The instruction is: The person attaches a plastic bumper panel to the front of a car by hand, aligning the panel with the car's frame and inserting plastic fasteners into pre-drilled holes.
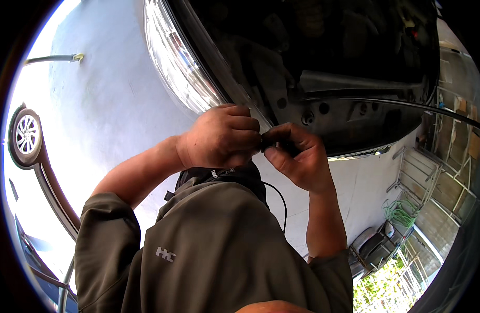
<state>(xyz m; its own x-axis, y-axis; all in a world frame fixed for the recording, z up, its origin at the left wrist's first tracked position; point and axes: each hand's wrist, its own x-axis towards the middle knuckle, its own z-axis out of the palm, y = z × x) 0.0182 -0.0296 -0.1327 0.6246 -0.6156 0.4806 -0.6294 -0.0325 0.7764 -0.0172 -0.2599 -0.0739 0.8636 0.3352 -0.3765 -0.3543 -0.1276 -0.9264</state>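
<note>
My two hands meet in front of my chest, close to the front corner of a car with its engine bay in deep shadow. My left hand (221,136) is closed in a fist, back of the hand up, so its grip is hidden. Thumb and forefinger of my right hand (304,159) pinch a small dark piece (264,144) right against the left fist; its kind is too dark to make out. Just beyond the left hand lies the clear headlight (180,65). Past the right hand is the dark front panel (334,117) with round holes.
A thin black rod (396,101) crosses the engine bay toward the right. Metal frames (415,175), a coiled green hose (400,213) and dark items stand along the right wall. Another vehicle's wheel (27,134) shows at far left. A black bag (219,177) hangs at my front.
</note>
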